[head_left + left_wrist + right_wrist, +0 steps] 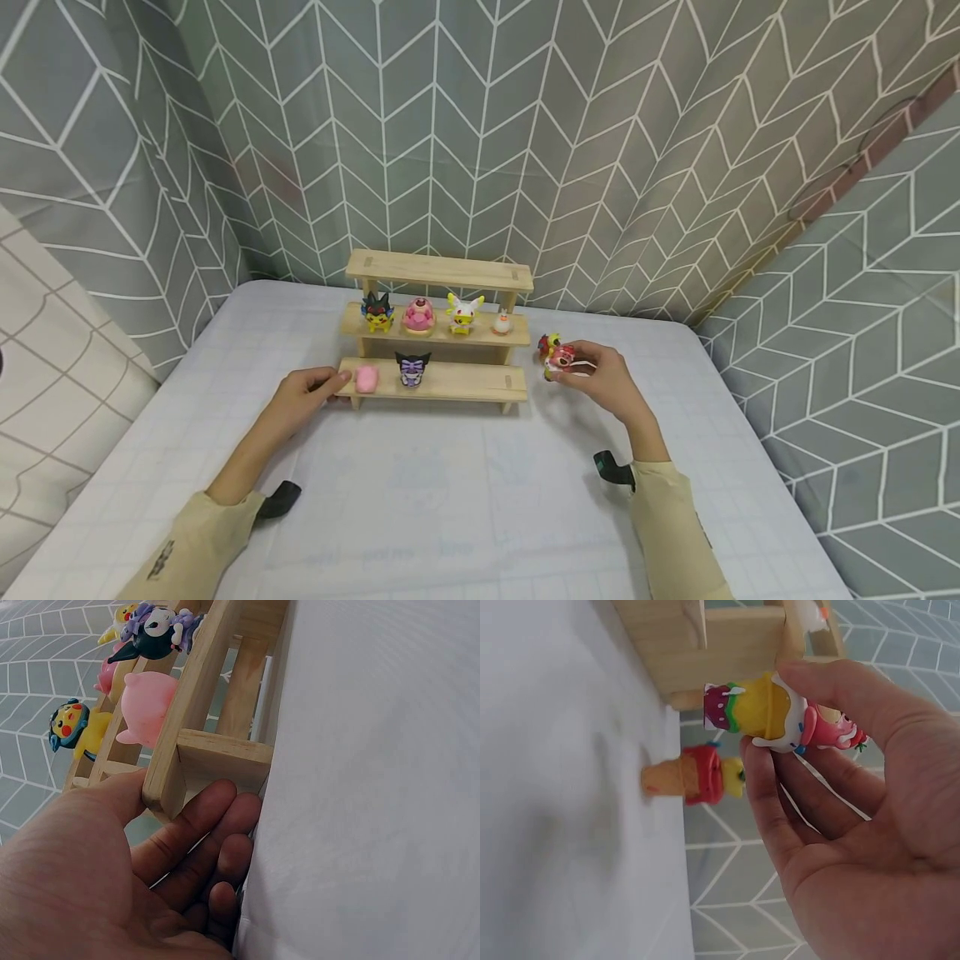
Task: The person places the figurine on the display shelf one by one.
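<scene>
My left hand grips the left end of the lowest board of a three-step wooden display shelf, thumb at the board's edge and fingers curled beneath. Close to that thumb sits a small pink figurine, with a black-and-purple figurine to its right. Right of the shelf, my right hand pinches an ice-cream-cone figurine with a pink top, white drip and yellow cone, between thumb and fingers above the table. Another cone figurine, red and yellow on a tan cone, stands on the table just beyond it.
On the middle board stand a dark-hooded yellow figurine, a pink one, a white-and-yellow one and a small white one. The top board is bare. A patterned curtain hangs behind the white-covered table.
</scene>
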### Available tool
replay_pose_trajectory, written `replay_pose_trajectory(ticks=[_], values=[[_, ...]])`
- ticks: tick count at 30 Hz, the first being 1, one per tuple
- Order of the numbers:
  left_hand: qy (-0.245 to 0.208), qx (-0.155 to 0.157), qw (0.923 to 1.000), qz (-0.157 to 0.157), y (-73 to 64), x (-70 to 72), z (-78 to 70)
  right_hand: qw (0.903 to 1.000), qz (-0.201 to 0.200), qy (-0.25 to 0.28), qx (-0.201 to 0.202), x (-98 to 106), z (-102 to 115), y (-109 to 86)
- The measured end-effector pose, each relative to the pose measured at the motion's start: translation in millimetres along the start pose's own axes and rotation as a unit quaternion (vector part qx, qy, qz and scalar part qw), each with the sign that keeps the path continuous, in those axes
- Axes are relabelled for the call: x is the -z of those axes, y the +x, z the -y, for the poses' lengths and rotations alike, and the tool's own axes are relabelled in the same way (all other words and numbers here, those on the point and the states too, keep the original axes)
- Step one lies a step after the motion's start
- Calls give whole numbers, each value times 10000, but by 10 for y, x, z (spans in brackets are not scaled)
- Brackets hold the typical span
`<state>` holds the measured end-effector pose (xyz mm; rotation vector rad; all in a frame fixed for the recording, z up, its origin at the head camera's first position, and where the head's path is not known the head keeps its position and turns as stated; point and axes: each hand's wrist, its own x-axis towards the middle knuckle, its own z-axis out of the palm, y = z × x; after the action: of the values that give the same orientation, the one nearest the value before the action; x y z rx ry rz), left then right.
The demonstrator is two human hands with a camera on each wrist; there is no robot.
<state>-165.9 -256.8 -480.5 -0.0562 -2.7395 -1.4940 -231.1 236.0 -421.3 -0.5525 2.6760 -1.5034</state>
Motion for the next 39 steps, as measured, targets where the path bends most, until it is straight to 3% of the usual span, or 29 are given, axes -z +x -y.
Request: replay_pose_trajectory(ticks=[13, 29, 39], values=[[-42, -32, 10000, 17, -5, -1, 11, 9994, 162, 133, 261, -186, 256, -4], [-6, -125, 9999, -39, -6, -4, 13, 9958, 526, 422, 621, -685, 542, 172], [-64, -82, 9999, -8, -4, 6, -31, 9946, 658, 470, 647, -922, 733, 243]])
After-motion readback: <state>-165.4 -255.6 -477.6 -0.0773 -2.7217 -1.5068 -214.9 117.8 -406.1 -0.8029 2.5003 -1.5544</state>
